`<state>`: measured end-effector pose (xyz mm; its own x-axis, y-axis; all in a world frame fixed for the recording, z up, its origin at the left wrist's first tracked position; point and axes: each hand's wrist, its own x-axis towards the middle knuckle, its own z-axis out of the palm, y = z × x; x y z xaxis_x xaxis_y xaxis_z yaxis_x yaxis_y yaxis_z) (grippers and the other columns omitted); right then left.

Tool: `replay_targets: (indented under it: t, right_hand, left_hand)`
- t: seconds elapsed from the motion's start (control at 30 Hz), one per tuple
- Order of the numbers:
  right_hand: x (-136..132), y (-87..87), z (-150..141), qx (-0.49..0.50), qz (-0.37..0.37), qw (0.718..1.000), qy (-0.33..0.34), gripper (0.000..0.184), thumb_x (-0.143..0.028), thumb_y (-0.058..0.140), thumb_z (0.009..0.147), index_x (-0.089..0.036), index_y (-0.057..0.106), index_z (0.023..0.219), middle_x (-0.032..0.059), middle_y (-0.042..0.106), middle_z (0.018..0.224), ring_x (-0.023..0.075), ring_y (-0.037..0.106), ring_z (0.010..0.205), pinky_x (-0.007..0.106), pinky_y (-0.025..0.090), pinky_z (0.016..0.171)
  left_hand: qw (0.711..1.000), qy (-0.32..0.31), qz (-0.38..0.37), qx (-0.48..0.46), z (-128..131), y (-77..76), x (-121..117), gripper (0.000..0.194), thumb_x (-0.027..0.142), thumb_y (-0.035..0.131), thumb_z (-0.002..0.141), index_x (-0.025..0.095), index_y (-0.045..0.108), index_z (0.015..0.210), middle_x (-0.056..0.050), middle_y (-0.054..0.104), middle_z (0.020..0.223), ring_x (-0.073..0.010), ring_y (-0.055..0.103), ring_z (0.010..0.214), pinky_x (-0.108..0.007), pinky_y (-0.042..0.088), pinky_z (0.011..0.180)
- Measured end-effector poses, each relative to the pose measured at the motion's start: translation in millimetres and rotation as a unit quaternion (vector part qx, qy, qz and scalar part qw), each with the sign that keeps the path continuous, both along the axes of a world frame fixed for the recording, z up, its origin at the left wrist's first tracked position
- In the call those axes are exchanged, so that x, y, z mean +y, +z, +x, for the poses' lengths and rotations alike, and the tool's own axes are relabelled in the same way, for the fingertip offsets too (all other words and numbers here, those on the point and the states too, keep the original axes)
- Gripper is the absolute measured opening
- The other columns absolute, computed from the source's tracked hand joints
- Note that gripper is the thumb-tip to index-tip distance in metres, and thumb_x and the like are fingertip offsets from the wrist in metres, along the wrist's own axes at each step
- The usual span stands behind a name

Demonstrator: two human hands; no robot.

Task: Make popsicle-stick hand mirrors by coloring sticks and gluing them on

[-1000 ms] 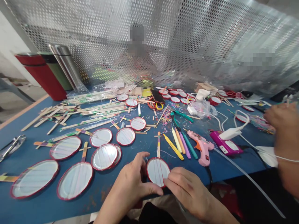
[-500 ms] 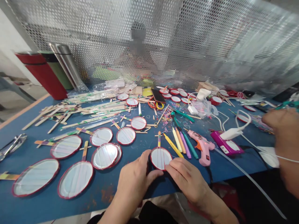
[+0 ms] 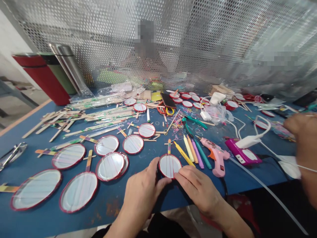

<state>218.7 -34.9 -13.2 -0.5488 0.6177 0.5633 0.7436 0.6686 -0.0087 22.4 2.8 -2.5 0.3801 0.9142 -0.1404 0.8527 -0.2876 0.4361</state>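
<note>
Between my two hands at the table's front edge is a toy banjo [image 3: 169, 166], a round white disc with a red rim, bands strung across it and a coloured craft stick as its neck pointing away from me. My left hand [image 3: 143, 185] grips its left rim, thumb along the bottom edge. The bent fingers of my right hand [image 3: 195, 185] pinch the lower right rim, with fingertips over the strings' lower ends. Beside it lie a yellow marker [image 3: 183, 153] and several other pens. More toy banjos [image 3: 78, 191] lie to the left.
A pink glue gun [image 3: 218, 157] and a purple power strip [image 3: 244, 153] with white cables lie on the right. Craft sticks [image 3: 59, 120], green-handled pliers [image 3: 188, 127] and loose rubber bands cover the back. Bottles [image 3: 44, 79] stand far left. Another person's hand [image 3: 302, 127] is at right.
The right fingertips have slid slightly inward onto the lower part of the disc. The view has shifted a little; my left hand keeps its hold.
</note>
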Motion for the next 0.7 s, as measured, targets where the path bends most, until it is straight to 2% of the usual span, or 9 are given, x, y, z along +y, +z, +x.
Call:
replay_targets:
  t: [0.33, 0.7]
  right_hand:
    - [0.0, -5.2, 0.9, -0.006, -0.010, 1.000, 0.008, 0.026, -0.010, 0.041, 0.098, -0.007, 0.065, 0.107, 0.0119, 0.068, 0.092, 0.0200, 0.061, 0.086, 0.033, 0.057, 0.078]
    - [0.7, -6.9, -0.6, -0.003, -0.019, 1.000, 0.007, 0.026, -0.011, 0.040, 0.099, -0.010, 0.065, 0.105, 0.0103, 0.068, 0.092, 0.0193, 0.061, 0.085, 0.033, 0.056, 0.077]
  left_hand:
    - [1.000, -0.004, -0.016, -0.005, 0.1, 1.2, 2.2, 0.056, 0.037, 0.061, 0.090, 0.018, 0.047, 0.140, -0.010, 0.077, 0.107, -0.0291, 0.074, 0.095, -0.034, 0.057, 0.072]
    - [1.000, 0.002, -0.022, 0.001, -0.4, 1.8, 1.4, 0.054, 0.034, 0.062, 0.090, 0.019, 0.048, 0.140, -0.008, 0.078, 0.098, -0.0280, 0.075, 0.089, -0.033, 0.057, 0.071]
